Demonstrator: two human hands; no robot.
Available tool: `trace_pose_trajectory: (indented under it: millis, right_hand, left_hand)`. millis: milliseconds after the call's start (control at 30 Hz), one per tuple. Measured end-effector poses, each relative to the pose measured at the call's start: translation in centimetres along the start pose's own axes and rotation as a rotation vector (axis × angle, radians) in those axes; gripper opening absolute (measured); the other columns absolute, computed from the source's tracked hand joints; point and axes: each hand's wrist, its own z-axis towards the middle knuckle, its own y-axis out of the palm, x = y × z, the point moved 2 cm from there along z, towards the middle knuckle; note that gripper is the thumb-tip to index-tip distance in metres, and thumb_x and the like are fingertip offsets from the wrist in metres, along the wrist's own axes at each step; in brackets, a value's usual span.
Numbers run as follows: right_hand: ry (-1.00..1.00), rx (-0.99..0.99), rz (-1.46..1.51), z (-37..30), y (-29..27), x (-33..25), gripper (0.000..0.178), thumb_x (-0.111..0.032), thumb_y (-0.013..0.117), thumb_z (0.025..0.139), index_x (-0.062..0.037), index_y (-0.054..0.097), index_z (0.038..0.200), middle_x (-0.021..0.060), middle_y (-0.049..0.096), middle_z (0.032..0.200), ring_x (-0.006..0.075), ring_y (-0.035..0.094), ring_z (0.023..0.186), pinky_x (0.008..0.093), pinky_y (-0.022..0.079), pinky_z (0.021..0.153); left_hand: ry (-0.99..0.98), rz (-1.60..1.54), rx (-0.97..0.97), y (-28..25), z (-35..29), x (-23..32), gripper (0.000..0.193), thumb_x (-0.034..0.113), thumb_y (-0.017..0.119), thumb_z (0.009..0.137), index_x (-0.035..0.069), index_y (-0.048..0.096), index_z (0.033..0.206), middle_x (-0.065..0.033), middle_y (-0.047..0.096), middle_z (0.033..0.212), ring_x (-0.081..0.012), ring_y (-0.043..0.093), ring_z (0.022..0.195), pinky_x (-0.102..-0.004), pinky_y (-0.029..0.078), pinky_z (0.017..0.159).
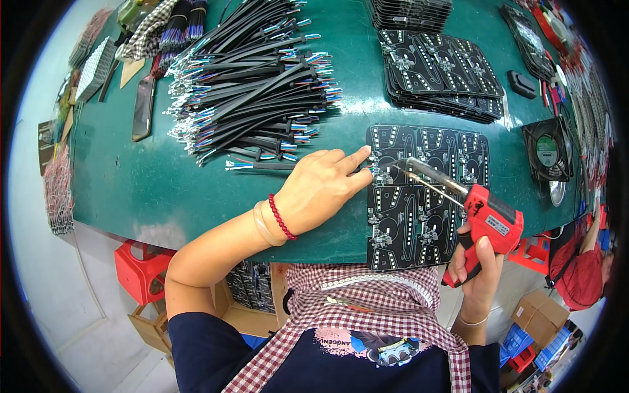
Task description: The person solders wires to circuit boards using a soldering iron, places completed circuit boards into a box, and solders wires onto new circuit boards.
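Observation:
A black circuit board panel [409, 196] with white pads and small parts lies at the table's front edge. Over its left edge reaches my left hand [327, 180], index finger stretched to the board. Its fingers are closed on a black-sleeved cable [265, 166]; the stripped coloured wires stick out to the left, and the cable's middle is hidden under the hand. In my right hand [481, 262] is a red soldering gun [491, 219], gripped by its handle. The gun's metal tip points left, just by the left fingertips over the board's upper-left section.
A large heap of black cables [255, 85] lies left of centre. Stacked circuit boards [445, 72] stand behind the panel, with another stack [413, 13] farther back. A black fan [549, 150] stands at the right, near a small black box [521, 84]. A phone [143, 108] lies left.

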Motion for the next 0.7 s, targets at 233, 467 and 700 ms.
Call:
trace_pose_trajectory:
  millis: [233, 467, 700]
  right_hand:
    - [0.044, -0.021, 0.003, -0.3, -0.3, 1.1, 0.038, -0.031, 0.055, 0.1, 0.0056, 0.054, 0.113, 0.0074, 0.051, 0.056, 0.0111, 0.042, 0.037, 0.0259, 0.038, 0.036]
    - [0.052, -0.063, -0.045, -0.1, 0.1, 1.4, 0.034, -0.027, 0.058, 0.099, 0.005, 0.054, 0.109, 0.0091, 0.053, 0.059, 0.0115, 0.043, 0.038, 0.0258, 0.039, 0.037]
    - [0.055, -0.066, -0.067, 0.0, 0.1, 1.2, 0.032, -0.028, 0.06, 0.097, 0.0026, 0.054, 0.103, 0.0088, 0.054, 0.059, 0.0115, 0.044, 0.04, 0.0249, 0.038, 0.038]
  left_hand:
    - [0.0, -0.015, 0.005, 0.0, 0.0, 0.0, 0.02, 0.007, 0.067, 0.077, 0.008, 0.069, 0.097, -0.0103, 0.068, 0.127, -0.02, 0.06, 0.074, -0.0345, 0.053, 0.07]
    - [-0.004, -0.023, -0.005, 0.0, -0.1, -0.1, 0.02, 0.007, 0.067, 0.078, 0.008, 0.069, 0.098, -0.0109, 0.068, 0.127, -0.0202, 0.06, 0.075, -0.0345, 0.053, 0.07]
    - [0.001, -0.027, -0.008, 0.0, 0.0, -0.1, 0.02, 0.008, 0.067, 0.078, 0.008, 0.069, 0.098, -0.011, 0.068, 0.127, -0.0202, 0.061, 0.075, -0.0344, 0.053, 0.07]
